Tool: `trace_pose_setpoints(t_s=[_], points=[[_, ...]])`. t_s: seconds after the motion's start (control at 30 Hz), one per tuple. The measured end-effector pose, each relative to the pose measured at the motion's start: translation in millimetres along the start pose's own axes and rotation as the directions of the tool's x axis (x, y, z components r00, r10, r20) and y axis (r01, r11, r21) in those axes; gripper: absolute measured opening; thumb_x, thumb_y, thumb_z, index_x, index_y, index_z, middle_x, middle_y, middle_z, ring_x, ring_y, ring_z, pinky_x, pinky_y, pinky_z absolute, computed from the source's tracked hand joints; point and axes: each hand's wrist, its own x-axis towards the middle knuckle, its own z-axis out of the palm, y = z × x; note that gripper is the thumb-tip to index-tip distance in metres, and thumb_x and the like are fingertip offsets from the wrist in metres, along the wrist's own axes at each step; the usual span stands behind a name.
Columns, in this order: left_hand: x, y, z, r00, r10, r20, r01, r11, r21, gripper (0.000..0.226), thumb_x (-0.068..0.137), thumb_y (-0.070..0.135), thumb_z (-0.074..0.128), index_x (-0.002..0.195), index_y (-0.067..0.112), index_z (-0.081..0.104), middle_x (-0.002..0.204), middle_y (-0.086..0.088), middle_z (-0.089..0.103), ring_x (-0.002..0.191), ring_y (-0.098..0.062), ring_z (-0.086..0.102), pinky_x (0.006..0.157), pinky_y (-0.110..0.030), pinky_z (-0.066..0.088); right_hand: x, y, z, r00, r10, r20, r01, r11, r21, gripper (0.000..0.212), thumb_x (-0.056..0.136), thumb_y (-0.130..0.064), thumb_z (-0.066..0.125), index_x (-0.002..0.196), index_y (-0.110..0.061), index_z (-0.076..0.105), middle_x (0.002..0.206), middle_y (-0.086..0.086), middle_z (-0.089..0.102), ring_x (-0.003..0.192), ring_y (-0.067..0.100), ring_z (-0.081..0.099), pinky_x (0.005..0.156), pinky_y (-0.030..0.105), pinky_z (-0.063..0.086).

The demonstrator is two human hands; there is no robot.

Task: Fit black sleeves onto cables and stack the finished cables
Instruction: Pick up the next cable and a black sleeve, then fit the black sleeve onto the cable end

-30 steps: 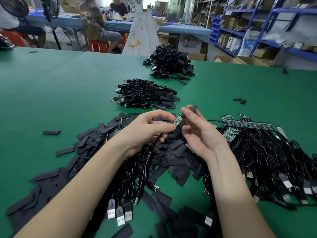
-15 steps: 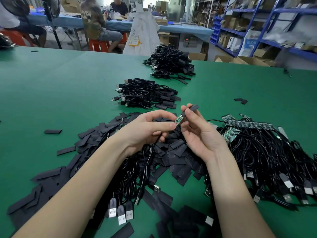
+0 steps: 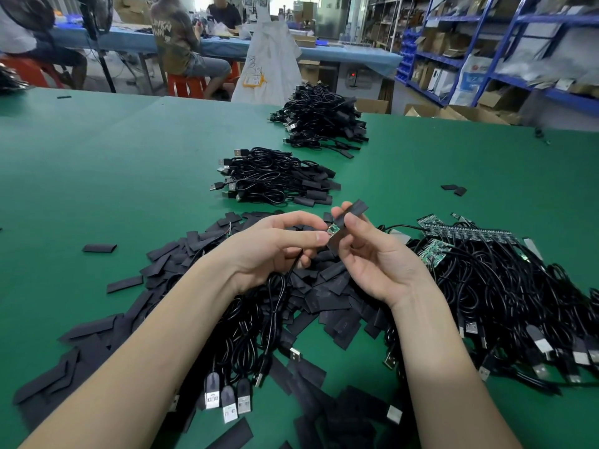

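Observation:
My left hand pinches the end of a black cable whose small green circuit board sticks out past my fingertips. My right hand pinches a flat black sleeve, tilted up to the right, with its lower mouth at the board. The cable hangs down from my left hand to the table. Loose black sleeves lie heaped under both hands. Bare cables with green boards pile at the right. A stack of sleeved cables sits just beyond my hands.
A second, bigger stack of sleeved cables lies farther back on the green table. Two stray sleeves lie at the right, one at the left. People sit at a blue bench behind; shelving stands at the right.
The sleeve's mouth has come down over the board's end, and both hands have drawn slightly closer together.

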Motion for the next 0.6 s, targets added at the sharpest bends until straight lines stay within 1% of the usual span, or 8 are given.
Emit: trace_pose_setpoints(t_s=[0.07,0.13,0.17,0.23,0.3,0.37,0.5,0.6], points=[[-0.1,-0.4,0.9,0.999,0.023,-0.026,-0.023,1.0,-0.001,0.019,0.071,0.015,0.076,0.088,0.016,0.066,0.073,0.001,0.059,0.056,-0.006,0.052,0.053,-0.015,0.047,1.1,2.0,2.2,1.0,-0.012,0.001,0.012,0.995,-0.103,0.017,0.072,-0.006,0.076,0.084,-0.017,0.083,0.097,0.002,0.078,0.08,0.005,0.071,0.064,0.012,0.053],[0.2,-0.9,1.3,0.997,0.064,-0.052,-0.064,0.998,0.013,0.017,0.075,0.012,0.076,0.088,0.015,0.065,0.077,-0.001,0.061,0.059,-0.009,0.054,0.057,-0.017,0.049,2.6,3.7,3.6,1.0,-0.028,-0.007,0.027,0.99,-0.141,0.017,0.072,-0.007,0.076,0.084,-0.018,0.083,0.096,0.001,0.078,0.08,0.006,0.072,0.065,0.012,0.053],[0.1,-0.7,1.1,0.994,0.089,-0.063,-0.087,0.995,0.042,0.016,0.079,0.009,0.076,0.09,0.015,0.066,0.081,-0.003,0.063,0.062,-0.011,0.055,0.06,-0.018,0.049,3.2,3.9,4.2,0.999,-0.041,-0.013,0.038,0.99,-0.138,0.017,0.071,-0.008,0.077,0.083,-0.018,0.083,0.096,0.001,0.078,0.08,0.005,0.071,0.065,0.012,0.052],[-0.6,0.1,-0.5,0.986,0.144,-0.088,-0.129,0.979,0.16,0.017,0.083,0.006,0.076,0.093,0.015,0.066,0.089,-0.01,0.065,0.072,-0.017,0.056,0.064,-0.023,0.043,4.1,3.2,4.5,0.997,-0.07,-0.038,0.065,0.99,-0.122,0.017,0.067,-0.01,0.081,0.081,-0.018,0.083,0.094,0.0,0.077,0.077,0.004,0.07,0.064,0.011,0.052],[-0.8,1.0,-2.1,0.973,0.205,-0.111,-0.171,0.951,0.259,0.016,0.084,0.007,0.077,0.092,0.016,0.067,0.087,-0.012,0.066,0.075,-0.02,0.057,0.065,-0.027,0.04,3.7,1.2,4.9,0.992,-0.107,-0.066,0.097,0.986,-0.132,0.019,0.061,-0.011,0.083,0.079,-0.018,0.083,0.093,0.0,0.077,0.076,0.003,0.07,0.063,0.011,0.052],[0.0,0.7,-2.7,0.955,0.264,-0.135,-0.211,0.926,0.314,0.014,0.084,0.007,0.079,0.09,0.015,0.068,0.081,-0.011,0.069,0.076,-0.021,0.059,0.067,-0.028,0.044,2.0,-0.4,5.8,0.987,-0.146,-0.061,0.134,0.977,-0.165,0.02,0.062,-0.013,0.083,0.081,-0.019,0.083,0.095,0.0,0.077,0.08,0.004,0.071,0.065,0.013,0.053],[2.0,-1.4,-2.4,0.93,0.331,-0.163,-0.261,0.902,0.345,0.013,0.083,0.009,0.08,0.087,0.017,0.071,0.076,-0.008,0.072,0.073,-0.017,0.063,0.065,-0.021,0.048,-1.4,-3.4,7.1,0.971,-0.239,-0.017,0.229,0.946,-0.228,0.025,0.073,-0.014,0.079,0.096,-0.023,0.08,0.107,0.005,0.077,0.088,0.008,0.072,0.072,0.017,0.056],[2.7,-1.7,-2.7,0.917,0.363,-0.165,-0.286,0.887,0.362,0.013,0.083,0.008,0.08,0.09,0.015,0.072,0.079,-0.008,0.075,0.071,-0.015,0.066,0.067,-0.02,0.051,-1.6,-3.8,8.8,0.953,-0.302,-0.023,0.284,0.916,-0.284,0.026,0.071,-0.015,0.08,0.096,-0.024,0.08,0.104,0.007,0.078,0.09,0.01,0.073,0.075,0.018,0.056]])
